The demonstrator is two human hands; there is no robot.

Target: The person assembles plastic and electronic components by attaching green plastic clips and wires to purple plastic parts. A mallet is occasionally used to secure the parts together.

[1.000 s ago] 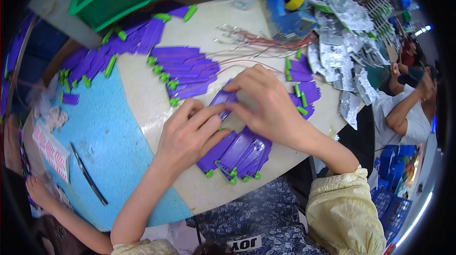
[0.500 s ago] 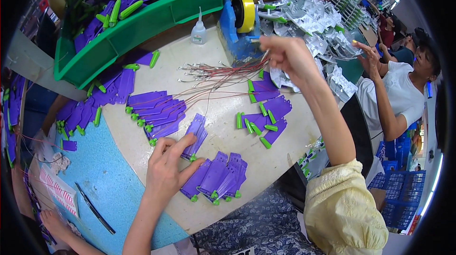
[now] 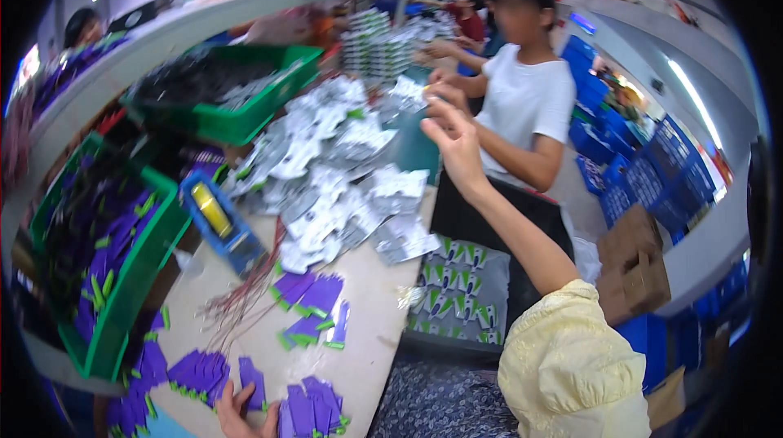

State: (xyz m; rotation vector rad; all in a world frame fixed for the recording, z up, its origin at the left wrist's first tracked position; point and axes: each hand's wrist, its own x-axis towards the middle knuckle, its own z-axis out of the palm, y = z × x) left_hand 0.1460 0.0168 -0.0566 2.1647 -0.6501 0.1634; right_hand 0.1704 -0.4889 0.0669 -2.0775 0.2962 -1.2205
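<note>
My left hand rests low on the table with thumb and fingers apart, next to a flat purple piece. Its thumb lies by a fanned stack of purple pieces with green ends. On its other side is another purple fan. My right hand is raised and stretched out towards a co-worker's hands, its fingers apart and nothing visible in them. Thin red wires lie bundled on the table, near more purple pieces with green parts.
Silvery-white moulded parts are heaped at the table's far side. A blue tape dispenser with yellow tape stands by a green bin. Another green bin sits farther back. A tray of white-and-green parts lies beside the table.
The view has swung up and to the right. My right hand has moved from above the wires out towards the co-worker. My left hand remains among the purple pieces.
</note>
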